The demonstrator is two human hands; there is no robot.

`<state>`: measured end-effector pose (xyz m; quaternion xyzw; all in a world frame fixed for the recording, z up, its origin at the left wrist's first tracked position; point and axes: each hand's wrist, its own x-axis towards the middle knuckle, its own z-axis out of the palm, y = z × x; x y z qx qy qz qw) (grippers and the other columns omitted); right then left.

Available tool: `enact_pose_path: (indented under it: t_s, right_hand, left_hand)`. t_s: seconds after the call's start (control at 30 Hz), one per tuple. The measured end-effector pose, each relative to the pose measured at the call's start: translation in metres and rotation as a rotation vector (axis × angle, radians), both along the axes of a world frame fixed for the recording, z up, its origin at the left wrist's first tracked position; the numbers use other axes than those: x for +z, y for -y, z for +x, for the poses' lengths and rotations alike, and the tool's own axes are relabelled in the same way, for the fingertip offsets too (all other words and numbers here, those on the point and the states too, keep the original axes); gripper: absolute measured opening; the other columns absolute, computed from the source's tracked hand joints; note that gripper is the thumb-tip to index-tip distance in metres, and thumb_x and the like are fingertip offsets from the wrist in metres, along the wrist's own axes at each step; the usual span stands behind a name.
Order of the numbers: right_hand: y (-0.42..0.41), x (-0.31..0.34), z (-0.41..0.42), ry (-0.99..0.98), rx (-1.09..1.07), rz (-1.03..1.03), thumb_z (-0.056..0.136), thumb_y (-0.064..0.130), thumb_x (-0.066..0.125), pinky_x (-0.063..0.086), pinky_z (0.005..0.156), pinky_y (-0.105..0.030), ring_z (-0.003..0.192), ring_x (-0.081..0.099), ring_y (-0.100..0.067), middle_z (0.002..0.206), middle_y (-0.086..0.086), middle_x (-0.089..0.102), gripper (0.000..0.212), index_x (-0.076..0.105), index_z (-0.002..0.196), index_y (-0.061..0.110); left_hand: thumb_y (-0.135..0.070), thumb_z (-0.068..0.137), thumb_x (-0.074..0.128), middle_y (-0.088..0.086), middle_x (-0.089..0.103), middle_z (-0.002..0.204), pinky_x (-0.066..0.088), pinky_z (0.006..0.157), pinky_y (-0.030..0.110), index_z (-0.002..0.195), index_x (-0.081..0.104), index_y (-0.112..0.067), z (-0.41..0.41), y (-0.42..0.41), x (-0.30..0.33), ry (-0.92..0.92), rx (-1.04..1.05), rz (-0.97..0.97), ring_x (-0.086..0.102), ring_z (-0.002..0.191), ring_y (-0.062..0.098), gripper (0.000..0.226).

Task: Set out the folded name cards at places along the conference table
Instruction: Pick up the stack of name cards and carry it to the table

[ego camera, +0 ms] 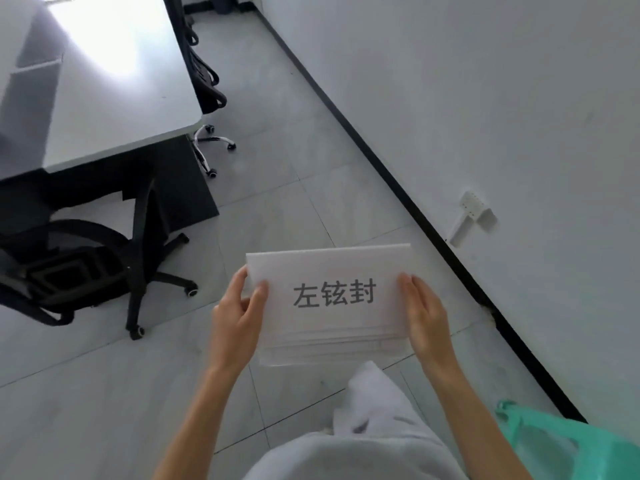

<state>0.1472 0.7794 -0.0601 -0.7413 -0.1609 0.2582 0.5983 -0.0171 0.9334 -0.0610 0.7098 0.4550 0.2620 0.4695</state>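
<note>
A stack of folded white name cards (332,271) is held flat in front of me over the floor; the top card carries large grey printed characters. My left hand (237,318) grips the stack's left edge, thumb on top. My right hand (424,311) clasps the right edge. The grey conference table (104,98) stands at the upper left, well away from the cards, with glare on its surface. No card shows on the visible part of the table.
A black office chair (86,268) sits at the table's near end, and more chairs (207,88) line its right side. A white wall with a black baseboard (398,181) runs along the right. A green bag (568,441) hangs at lower right. Grey tiled floor lies between.
</note>
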Motion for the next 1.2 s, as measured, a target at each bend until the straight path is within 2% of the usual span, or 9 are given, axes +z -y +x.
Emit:
enact_pose_path:
  t_s: [0.23, 0.4, 0.53, 0.67, 0.8, 0.97, 1.03, 1.13, 1.2]
  right_hand:
    - [-0.153, -0.005, 0.132, 0.07, 0.14, -0.015, 0.094, 0.033, 0.038, 0.044, 0.054, -0.005, 0.068, 0.056, -0.003, 0.079, 0.007, 0.061, 0.028, 0.057, 0.088, 0.014]
    - [-0.277, 0.011, 0.223, 0.132, 0.354, -0.045, 0.094, 0.035, 0.037, 0.046, 0.055, -0.007, 0.068, 0.055, -0.009, 0.077, 0.005, 0.06, 0.032, 0.056, 0.085, 0.011]
    - [-0.374, 0.022, 0.267, 0.151, 0.483, -0.04, 0.095, 0.031, 0.036, 0.045, 0.056, -0.003, 0.071, 0.055, 0.0, 0.079, 0.013, 0.058, 0.022, 0.054, 0.088, 0.021]
    - [-0.475, 0.015, 0.299, 0.175, 0.595, -0.044, 0.095, 0.033, 0.035, 0.046, 0.054, -0.006, 0.072, 0.057, -0.003, 0.08, 0.011, 0.06, 0.027, 0.057, 0.095, 0.018]
    - [-0.584, 0.004, 0.323, 0.176, 0.67, -0.045, 0.093, 0.039, 0.033, 0.049, 0.058, -0.014, 0.073, 0.06, -0.007, 0.08, 0.01, 0.063, 0.028, 0.058, 0.093, 0.026]
    - [-0.723, 0.009, 0.349, 0.237, 0.745, -0.063, 0.091, 0.043, 0.032, 0.051, 0.059, -0.022, 0.07, 0.061, -0.011, 0.076, 0.009, 0.063, 0.028, 0.056, 0.088, 0.031]
    - [-0.776, 0.011, 0.358, 0.273, 0.783, -0.056, 0.093, 0.045, 0.031, 0.052, 0.058, -0.023, 0.067, 0.06, -0.011, 0.074, 0.009, 0.063, 0.029, 0.056, 0.09, 0.031]
    - [-0.853, 0.009, 0.367, 0.285, 0.845, -0.042, 0.093, 0.046, 0.032, 0.048, 0.059, -0.023, 0.067, 0.058, -0.01, 0.075, 0.008, 0.062, 0.036, 0.059, 0.099, 0.022]
    - [-0.904, 0.005, 0.369, 0.294, 0.902, -0.025, 0.086, 0.05, 0.029, 0.047, 0.06, -0.025, 0.068, 0.058, -0.011, 0.077, 0.007, 0.063, 0.045, 0.06, 0.102, 0.021]
  left_hand:
    - [-0.042, 0.083, 0.043, -0.012, 0.066, 0.073, 0.05, 0.049, 0.014, 0.122, 0.048, -0.021, 0.108, -0.123, -0.012, 0.033, 0.124, 0.002, 0.064, 0.066, -0.001, 0.045]
    - [-0.053, 0.08, 0.043, -0.01, 0.071, 0.068, 0.057, 0.056, 0.032, 0.121, 0.047, -0.026, 0.174, -0.207, -0.004, 0.053, 0.306, -0.019, 0.067, 0.065, 0.009, 0.049]
    - [-0.04, 0.088, 0.047, -0.029, 0.068, 0.069, 0.049, 0.046, 0.016, 0.121, 0.047, -0.022, 0.21, -0.275, 0.001, 0.051, 0.414, -0.043, 0.065, 0.062, 0.001, 0.037]
    - [-0.059, 0.071, 0.04, -0.034, 0.065, 0.072, 0.049, 0.048, 0.015, 0.117, 0.048, -0.024, 0.237, -0.354, -0.005, 0.062, 0.51, -0.031, 0.064, 0.065, -0.003, 0.059]
    - [-0.058, 0.071, 0.041, -0.032, 0.066, 0.073, 0.046, 0.048, 0.012, 0.114, 0.048, -0.028, 0.26, -0.449, -0.013, 0.101, 0.561, -0.04, 0.064, 0.066, -0.003, 0.053]
    - [-0.062, 0.068, 0.04, -0.003, 0.068, 0.066, 0.051, 0.05, 0.026, 0.115, 0.048, -0.026, 0.284, -0.575, -0.006, 0.105, 0.612, -0.052, 0.066, 0.064, 0.013, 0.06]
    - [-0.062, 0.066, 0.038, -0.003, 0.067, 0.069, 0.052, 0.052, 0.029, 0.116, 0.046, -0.024, 0.291, -0.621, -0.001, 0.087, 0.629, -0.056, 0.064, 0.062, 0.014, 0.063]
    - [-0.059, 0.067, 0.038, 0.0, 0.068, 0.083, 0.056, 0.065, 0.045, 0.118, 0.044, -0.027, 0.3, -0.682, 0.005, 0.085, 0.672, -0.076, 0.067, 0.078, 0.024, 0.061]
    - [-0.056, 0.069, 0.038, 0.001, 0.068, 0.084, 0.055, 0.066, 0.044, 0.121, 0.042, -0.028, 0.302, -0.718, 0.004, 0.074, 0.731, -0.086, 0.066, 0.081, 0.026, 0.059]
